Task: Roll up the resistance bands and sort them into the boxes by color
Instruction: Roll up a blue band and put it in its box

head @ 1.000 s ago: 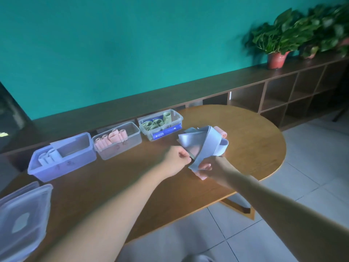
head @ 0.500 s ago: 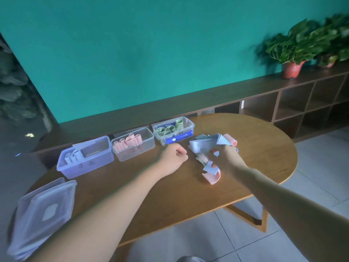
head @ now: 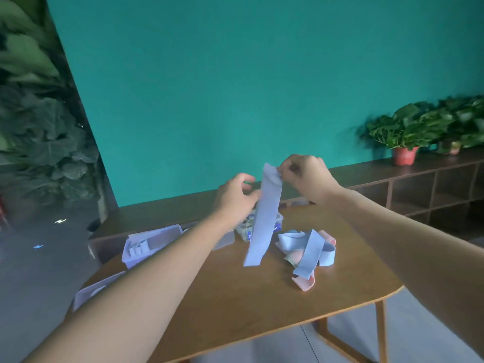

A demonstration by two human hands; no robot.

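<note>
- Both hands have risen from the table since half a second ago: the right hand [head: 305, 172] pinches the long pale-blue elastic band [head: 263, 221] by its top, and the left hand [head: 237, 196], fingers loosely curled, touches its edge at nine o'clock (grip unclear).
- Hanging free above the oval wooden table [head: 235, 289], the band's tail could swing and unravel any roll, or snag the loose blue-and-pink band heap [head: 306, 251] at four o'clock.
- Bare tabletop lies at six o'clock; the clear plastic boxes [head: 153, 243] crowd nine to twelve.

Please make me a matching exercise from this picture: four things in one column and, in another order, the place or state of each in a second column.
1. blue band
2. band pile
3. purple box
4. red pot

A. on the shelf
B. hangs from the right hand
C. lies loose on the table
D. holds rolled bands

Pairs: 1-B, 2-C, 3-D, 4-A
</note>
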